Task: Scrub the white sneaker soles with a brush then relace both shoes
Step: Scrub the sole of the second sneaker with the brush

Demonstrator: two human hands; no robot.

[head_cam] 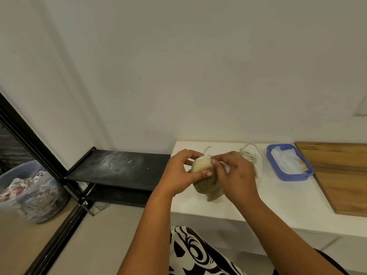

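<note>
From the head view, the beige knitted sneaker with its pale ribbed sole point(206, 182) stands tipped up near the left front corner of the white bench point(248, 203), heel end raised toward the wall and the tread turned to the person, probably so the sole and the upper can both be reached without bending over. The left hand point(182, 173) curls round the shoe's left side, thumb laid across the sole and fingers hooked over the top edge, which steadies it against the pull of the other hand. The right hand point(236, 171) grips the shoe from the right, its fingertips pinching at the top rim; whether they hold a lace end or just the fabric is too blurred to tell. A loose pale shoelace point(250, 154) lies coiled on the bench just behind the right hand (within easy reach, which suggests relacing is the step in hand). A blue rectangular plastic tray point(289, 176) holding whitish wipes or cloth sits to the right, beside a brown wooden board point(341, 171). No brush is visible.
</note>
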